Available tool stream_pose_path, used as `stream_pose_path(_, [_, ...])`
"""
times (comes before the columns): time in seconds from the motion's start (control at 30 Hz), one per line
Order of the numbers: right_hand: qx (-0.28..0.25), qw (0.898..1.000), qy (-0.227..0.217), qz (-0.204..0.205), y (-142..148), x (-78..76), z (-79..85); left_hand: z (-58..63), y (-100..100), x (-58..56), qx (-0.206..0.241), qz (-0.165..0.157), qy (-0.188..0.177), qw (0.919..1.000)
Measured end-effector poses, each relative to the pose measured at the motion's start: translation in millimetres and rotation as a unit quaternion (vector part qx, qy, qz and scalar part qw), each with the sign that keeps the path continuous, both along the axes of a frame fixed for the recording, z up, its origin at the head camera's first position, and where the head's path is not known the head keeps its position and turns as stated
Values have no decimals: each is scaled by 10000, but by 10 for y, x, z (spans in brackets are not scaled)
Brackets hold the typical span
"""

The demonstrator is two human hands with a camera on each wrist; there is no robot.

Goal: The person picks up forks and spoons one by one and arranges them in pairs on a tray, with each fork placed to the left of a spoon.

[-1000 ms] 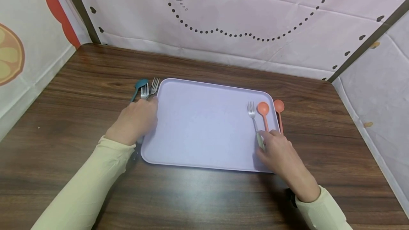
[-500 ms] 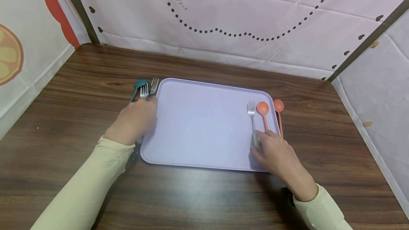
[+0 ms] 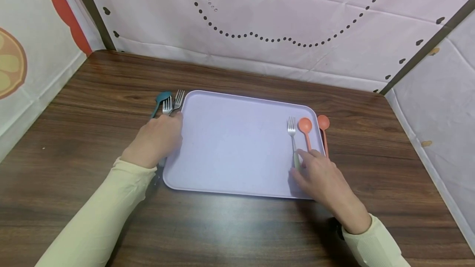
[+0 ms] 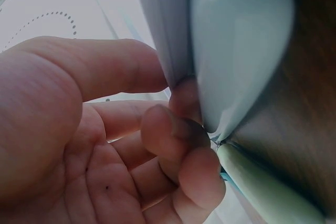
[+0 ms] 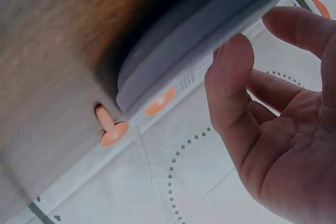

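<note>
- My head cam's bright and mostly crisp; pale glare hits the wooden table (image 3: 230, 226) in front of the lilac tray (image 3: 237, 147).
- I see soft shadow beside the right hand (image 3: 324, 176).
- Left wrist feed: washed-out wall cloth (image 4: 105, 3), near stuff soft.
- Right wrist: tabletop blurry, dark shadow along the tray.

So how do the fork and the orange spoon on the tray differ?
Head: the fork has tines, the orange spoon a rounded bowl.
Colour: the fork is silver with a pale green handle; the orange spoon is orange wherever it shows.
Place: the orange spoon lies nearer the right rim of the tray than the fork.
Both lie on the tray, heads toward its far side.
</note>
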State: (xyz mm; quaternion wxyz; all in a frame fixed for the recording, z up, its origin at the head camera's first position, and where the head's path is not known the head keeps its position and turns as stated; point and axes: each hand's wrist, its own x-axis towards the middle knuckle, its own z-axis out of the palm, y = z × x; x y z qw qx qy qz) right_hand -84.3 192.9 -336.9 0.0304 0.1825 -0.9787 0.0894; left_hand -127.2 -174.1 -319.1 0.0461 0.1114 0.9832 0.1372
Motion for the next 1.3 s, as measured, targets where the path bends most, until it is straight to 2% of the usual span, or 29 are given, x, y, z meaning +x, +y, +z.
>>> stream_pose_path(0.37, [-227, 9993, 116, -276, 103, -15, 58, -2, -1, -3, -7, 10, 9, 10000])
stream_pose_path(0.7, [-381, 9975, 560, -209, 210, -31, 94, -6, -5, -10, 6, 36, -10, 10000])
stream_pose_path(1.03, [-402, 9971, 443, -464, 343, -36, 99, 7, -1, -7, -19, 21, 37, 10000])
stream_pose_path(1.3, [-444, 9954, 581, -625, 419, -52, 78, 15, 2, 0, -6, 54, 34, 10000])
